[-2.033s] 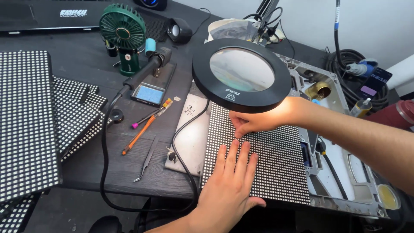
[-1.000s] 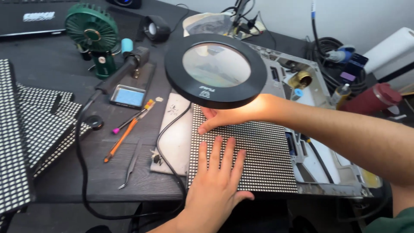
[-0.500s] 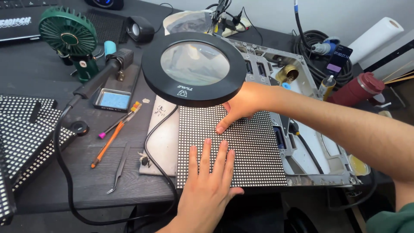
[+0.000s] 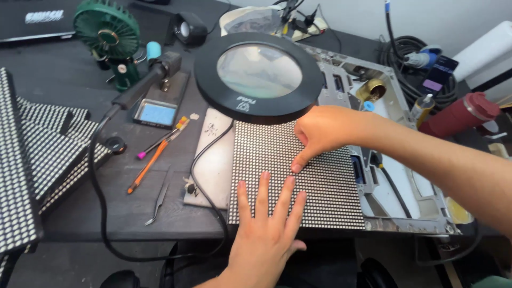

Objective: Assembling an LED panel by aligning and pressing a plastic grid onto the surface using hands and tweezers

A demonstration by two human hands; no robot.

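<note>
- At the far left edge, a stack of dotted LED panels point(image 4: 37, 154) lies on the dark bench point(image 4: 64, 69); behind it stands a green desk fan point(image 4: 109, 32).
- Left of centre: an orange-handled tool point(image 4: 149, 162) and tweezers point(image 4: 159, 202) lie loose, untouched.
- The left hand point(image 4: 266, 234) rests flat on the near edge of the LED panel point(image 4: 320, 186) — fingers spread wide, gripping nothing, just pressing down.
- The panel lies face up on the metal frame point(image 4: 394, 106), its far edge under the round magnifier lamp point(image 4: 260, 74).
- The right hand point(image 4: 320, 133) comes in from the right, fingers curled, one fingertip touching the panel's surface — nothing held.
- Judging by this, the panel looks laid in place but is being felt over; no tool is in use.
</note>
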